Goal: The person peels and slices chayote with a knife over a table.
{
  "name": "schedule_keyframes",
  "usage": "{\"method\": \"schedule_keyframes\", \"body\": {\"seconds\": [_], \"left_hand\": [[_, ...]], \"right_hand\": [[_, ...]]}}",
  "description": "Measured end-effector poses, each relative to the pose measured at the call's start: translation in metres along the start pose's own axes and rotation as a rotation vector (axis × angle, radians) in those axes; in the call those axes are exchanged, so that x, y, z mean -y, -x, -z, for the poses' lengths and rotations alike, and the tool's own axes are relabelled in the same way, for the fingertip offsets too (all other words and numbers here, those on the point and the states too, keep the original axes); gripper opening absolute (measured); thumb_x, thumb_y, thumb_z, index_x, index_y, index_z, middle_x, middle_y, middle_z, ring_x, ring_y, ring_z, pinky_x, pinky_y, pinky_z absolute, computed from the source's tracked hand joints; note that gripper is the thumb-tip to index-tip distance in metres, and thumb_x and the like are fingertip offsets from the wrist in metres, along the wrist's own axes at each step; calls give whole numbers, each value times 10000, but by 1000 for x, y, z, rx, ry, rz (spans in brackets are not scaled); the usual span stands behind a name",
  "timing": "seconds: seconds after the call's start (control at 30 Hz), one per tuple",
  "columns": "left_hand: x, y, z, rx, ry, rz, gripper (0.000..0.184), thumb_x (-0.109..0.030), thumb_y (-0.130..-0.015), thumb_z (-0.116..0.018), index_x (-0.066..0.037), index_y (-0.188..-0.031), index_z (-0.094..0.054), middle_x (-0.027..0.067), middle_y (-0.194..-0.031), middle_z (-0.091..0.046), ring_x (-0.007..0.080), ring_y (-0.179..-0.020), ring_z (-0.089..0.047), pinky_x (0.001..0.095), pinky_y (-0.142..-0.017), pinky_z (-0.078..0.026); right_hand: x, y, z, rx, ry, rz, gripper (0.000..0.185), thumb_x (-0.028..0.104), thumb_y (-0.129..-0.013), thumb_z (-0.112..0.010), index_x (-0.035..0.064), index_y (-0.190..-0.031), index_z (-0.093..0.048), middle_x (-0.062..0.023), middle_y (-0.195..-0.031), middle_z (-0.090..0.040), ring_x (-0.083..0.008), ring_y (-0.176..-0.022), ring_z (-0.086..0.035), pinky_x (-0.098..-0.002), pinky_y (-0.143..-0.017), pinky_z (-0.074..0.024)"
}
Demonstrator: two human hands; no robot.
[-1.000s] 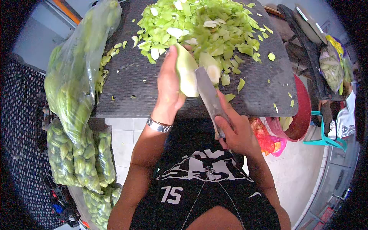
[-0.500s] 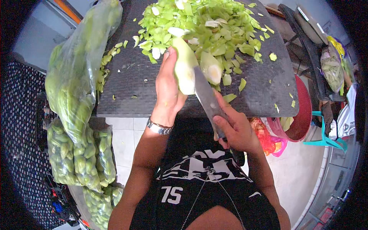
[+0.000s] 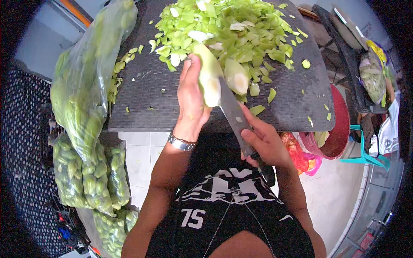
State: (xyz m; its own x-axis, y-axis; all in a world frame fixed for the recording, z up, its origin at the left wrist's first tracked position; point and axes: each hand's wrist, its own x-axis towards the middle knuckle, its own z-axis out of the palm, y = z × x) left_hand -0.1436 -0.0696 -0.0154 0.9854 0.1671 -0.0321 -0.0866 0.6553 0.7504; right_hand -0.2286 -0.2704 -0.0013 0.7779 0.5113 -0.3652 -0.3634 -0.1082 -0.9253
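My left hand, with a metal watch on the wrist, is closed around a peeled, pale-green fruit that looks like a green mango. The fruit is held tilted over the table's near edge, its whitish cut side facing me. My right hand grips a large knife near its dark handle. The blade slants up to the left, its tip end against the fruit's right side. Another cut fruit with a pale core lies just right of it, beside a heap of green slices.
The heap sits on a dark woven-pattern table. A clear bag of green fruits stands at the left, with more filled bags below. At right are a red tub, a turquoise stool and a red net bag.
The fruit and my left hand have shifted slightly right, and the fruit has turned a little, showing more of its white cut face. The knife stays against its side.
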Motion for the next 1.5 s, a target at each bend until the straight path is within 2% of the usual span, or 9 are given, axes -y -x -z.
{"method": "schedule_keyframes", "body": {"seconds": [0.07,0.17,0.27,0.37,0.57,0.77,0.87,1.27,1.5], "left_hand": [[4,-1,3,6,-36,-10,446,-407,-1062,-491,-60,-1333,-560,85,-1036,-674,214,-845,-673,378,-765,-569],[10,-5,9,-1,-76,-10,437,-387,-1062,-494,-58,-1343,-552,73,-1023,-666,208,-844,-670,376,-760,-568],[14,-7,8,-34,-108,-61,419,-371,-1060,-500,-58,-1335,-548,68,-1024,-660,206,-864,-671,371,-767,-565],[12,-4,3,-62,-116,-53,382,-367,-1059,-506,-66,-1286,-564,65,-1039,-653,203,-886,-669,371,-776,-561],[20,-15,13,-165,-20,-145,350,-394,-1065,-494,-93,-1231,-561,42,-1047,-636,193,-934,-653,377,-811,-545],[31,-6,-1,-264,82,-259,352,-414,-1070,-481,-128,-1263,-554,21,-1031,-635,182,-952,-646,369,-851,-530],[27,-9,8,-180,71,-199,377,-411,-1076,-469,-119,-1301,-547,25,-1055,-645,180,-972,-644,360,-868,-526],[2,-3,7,37,-8,50,469,-411,-1078,-455,-56,-1367,-557,74,-1102,-671,208,-963,-659,363,-856,-547],[-13,-3,12,173,-49,218,507,-390,-1065,-490,-16,-1405,-532,123,-1159,-682,230,-986,-682,372,-880,-564]], "right_hand": [[-3,-3,2,8,-58,15,633,154,-1067,-510,131,-1628,-217,-88,-793,-640,-102,-502,-557,-244,-390,-429],[-6,-7,11,79,-29,27,632,145,-1067,-497,205,-1633,-221,-50,-815,-630,-107,-589,-606,-257,-460,-496],[-8,-10,15,78,-38,-5,628,138,-1068,-490,188,-1632,-220,-45,-810,-631,-111,-594,-615,-258,-467,-500],[-11,-12,14,70,-82,51,628,180,-1070,-510,131,-1626,-223,-91,-786,-641,-111,-481,-558,-254,-381,-432],[-3,-5,1,0,-19,-51,626,146,-1072,-491,138,-1630,-207,-83,-776,-626,-109,-494,-557,-253,-386,-439],[-4,-10,-6,-4,-108,35,630,135,-1075,-479,154,-1635,-191,-79,-779,-610,-117,-504,-559,-254,-397,-447],[-11,-11,-5,-20,-18,16,626,125,-1066,-475,212,-1631,-221,-53,-746,-612,-99,-468,-526,-271,-399,-448],[21,-2,9,-75,263,25,615,124,-1038,-533,224,-1608,-324,-9,-698,-561,-75,-509,-506,-249,-442,-442],[26,0,26,-31,517,109,597,170,-1029,-567,265,-1584,-368,-82,-695,-640,-116,-558,-613,-327,-574,-534]]}}
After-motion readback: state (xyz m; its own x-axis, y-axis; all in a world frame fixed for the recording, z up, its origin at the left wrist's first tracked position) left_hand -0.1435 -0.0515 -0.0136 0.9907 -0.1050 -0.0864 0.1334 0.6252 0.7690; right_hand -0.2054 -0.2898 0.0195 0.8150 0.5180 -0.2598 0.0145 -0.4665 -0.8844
